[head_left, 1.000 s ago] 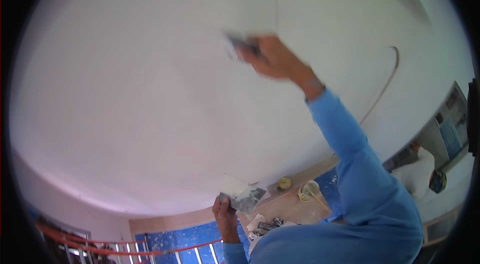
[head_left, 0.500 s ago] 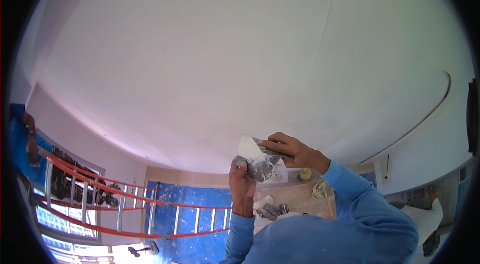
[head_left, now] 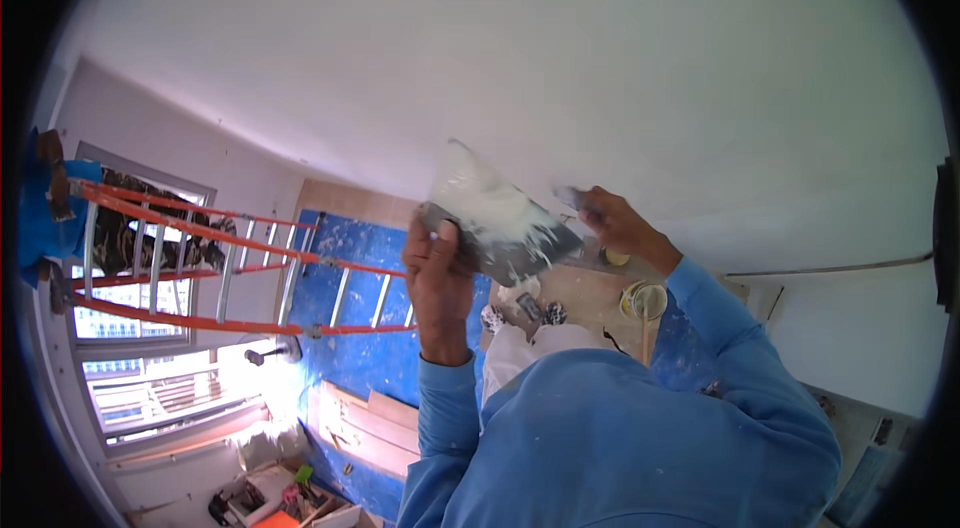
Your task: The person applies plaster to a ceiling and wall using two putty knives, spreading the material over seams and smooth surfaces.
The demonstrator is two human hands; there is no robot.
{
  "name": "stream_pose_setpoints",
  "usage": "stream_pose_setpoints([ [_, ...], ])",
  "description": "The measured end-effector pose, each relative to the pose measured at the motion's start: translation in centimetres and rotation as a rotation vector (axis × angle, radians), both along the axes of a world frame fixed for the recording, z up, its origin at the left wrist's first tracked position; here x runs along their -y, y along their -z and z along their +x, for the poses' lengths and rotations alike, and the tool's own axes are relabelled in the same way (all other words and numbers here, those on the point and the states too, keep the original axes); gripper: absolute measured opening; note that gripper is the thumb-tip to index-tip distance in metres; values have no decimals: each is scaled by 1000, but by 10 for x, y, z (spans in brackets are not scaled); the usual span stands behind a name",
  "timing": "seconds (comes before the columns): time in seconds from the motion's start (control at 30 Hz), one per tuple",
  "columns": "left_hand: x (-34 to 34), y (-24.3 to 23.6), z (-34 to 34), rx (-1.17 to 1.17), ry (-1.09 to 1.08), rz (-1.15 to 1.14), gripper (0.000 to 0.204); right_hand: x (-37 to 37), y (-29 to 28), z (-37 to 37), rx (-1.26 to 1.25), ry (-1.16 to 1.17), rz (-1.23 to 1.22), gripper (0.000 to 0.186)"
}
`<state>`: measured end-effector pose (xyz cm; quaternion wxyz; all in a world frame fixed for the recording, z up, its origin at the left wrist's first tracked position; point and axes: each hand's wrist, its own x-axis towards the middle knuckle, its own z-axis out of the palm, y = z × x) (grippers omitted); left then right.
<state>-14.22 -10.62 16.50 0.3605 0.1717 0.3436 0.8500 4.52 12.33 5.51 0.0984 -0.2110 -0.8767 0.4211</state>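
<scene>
White Paste [head_left: 488, 196] Before Pale Wall [head_left: 620, 68]

A left hand [head_left: 440, 278] holds a dark plate [head_left: 500, 263] heaped with paste; the right hand [head_left: 622, 228], near it, grips a small, blurred blade [head_left: 570, 196]. An orange ladder [head_left: 310, 259] appears at left, a bucket [head_left: 632, 302] below.

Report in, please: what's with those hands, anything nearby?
Left hand gripping dark plate, loaded with white paste. Right hand holding blurred grey tool, right of plate. Orange-railed ladder beyond, off left.
</scene>
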Motion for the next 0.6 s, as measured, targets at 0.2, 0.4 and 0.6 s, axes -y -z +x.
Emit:
stream_pose_setpoints([
  [0.2, 24, 18, -10, -192, -296, -258, 35, 18, -23, 3, -287, 774, -1057, 28],
  [0.4, 19, 44, 7, -204, -406, -241, 23, 64, -75, -15, -544, 475, -1607, 37],
  [0.6, 21, 54, -6, -963, -311, -500, 29, 100, -102, -54, -399, 238, -1669, 38],
])
